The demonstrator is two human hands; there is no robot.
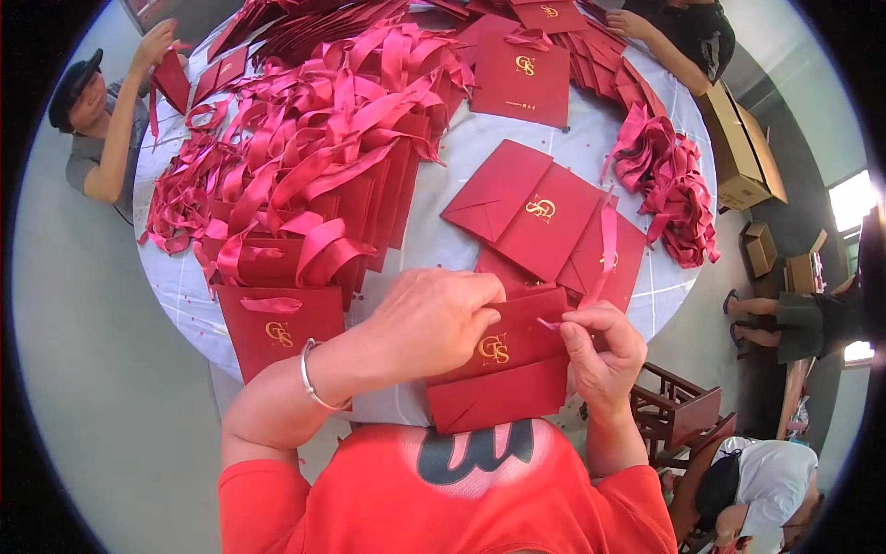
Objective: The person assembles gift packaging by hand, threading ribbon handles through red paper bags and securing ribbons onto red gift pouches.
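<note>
You have the dark red paper bag (528, 334) right in front of your chest, flat, with its folded bottom toward you and its top edge away, leaning a little to one side. Its up-and-down line runs from you out over the round desk with a white cloth (436, 222). Your left hand (429, 314) pinches the bag near its top edge. Your right hand (604, 355) pinches a shiny pink ribbon (608, 242), and a thin tip of it pokes out to the left, by the top right part of the bag. So your right hand is the nearer one to that spot. The tip seems to go through a small hole there, but your fingers hide it, so I can't be sure.

The rest of the ribbon runs away over some flat dark red bags (574, 222). They sit just past the bag you hold and crowd its top side. A long row of red bags with pink ribbon handles (374, 203) fills your left side. A heap of loose pink ribbons (681, 185) lies out to the right.
</note>
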